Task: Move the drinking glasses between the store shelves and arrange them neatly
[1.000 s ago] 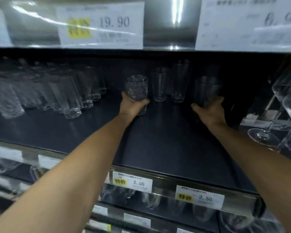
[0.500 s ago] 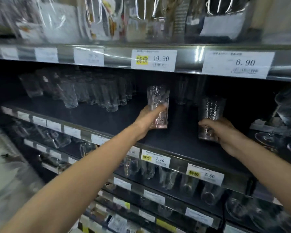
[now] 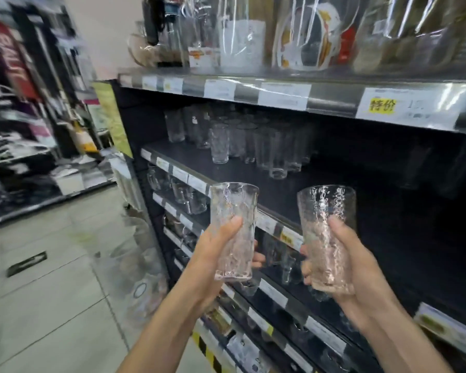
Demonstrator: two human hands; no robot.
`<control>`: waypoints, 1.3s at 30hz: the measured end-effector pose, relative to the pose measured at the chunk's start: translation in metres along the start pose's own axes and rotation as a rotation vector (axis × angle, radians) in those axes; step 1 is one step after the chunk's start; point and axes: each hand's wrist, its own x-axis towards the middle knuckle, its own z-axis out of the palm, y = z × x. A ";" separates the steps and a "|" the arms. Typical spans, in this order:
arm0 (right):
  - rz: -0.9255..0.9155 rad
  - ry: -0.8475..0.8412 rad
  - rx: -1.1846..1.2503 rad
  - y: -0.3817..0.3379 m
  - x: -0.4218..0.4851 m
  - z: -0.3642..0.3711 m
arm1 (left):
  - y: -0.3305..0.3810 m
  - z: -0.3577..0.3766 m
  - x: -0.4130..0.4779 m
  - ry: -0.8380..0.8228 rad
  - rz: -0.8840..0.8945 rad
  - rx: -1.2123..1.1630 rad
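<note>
I hold two clear textured drinking glasses upright in front of the shelf unit. My left hand (image 3: pixel 215 254) grips the left glass (image 3: pixel 233 211) around its lower half. My right hand (image 3: pixel 353 267) grips the right glass (image 3: pixel 326 208) the same way. Both glasses are off the dark shelf (image 3: pixel 280 192), out past its front edge. A cluster of several similar clear glasses (image 3: pixel 253 146) stands at the left end of that shelf. The shelf's right part lies in deep shadow.
Above, a shelf with price labels (image 3: pixel 382 107) carries wrapped glassware (image 3: pixel 242 36). Lower shelves (image 3: pixel 275 294) hold more glasses and mugs. The tiled aisle floor (image 3: pixel 51 292) opens to the left, with other store racks (image 3: pixel 19 117) beyond.
Both hands lifted their glasses off the shelf and drew them back toward me. My view swung left and pulled away, so the aisle now shows.
</note>
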 end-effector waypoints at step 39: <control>0.029 0.069 -0.016 0.125 0.295 0.312 | 0.099 -0.377 0.216 0.074 -0.013 -0.072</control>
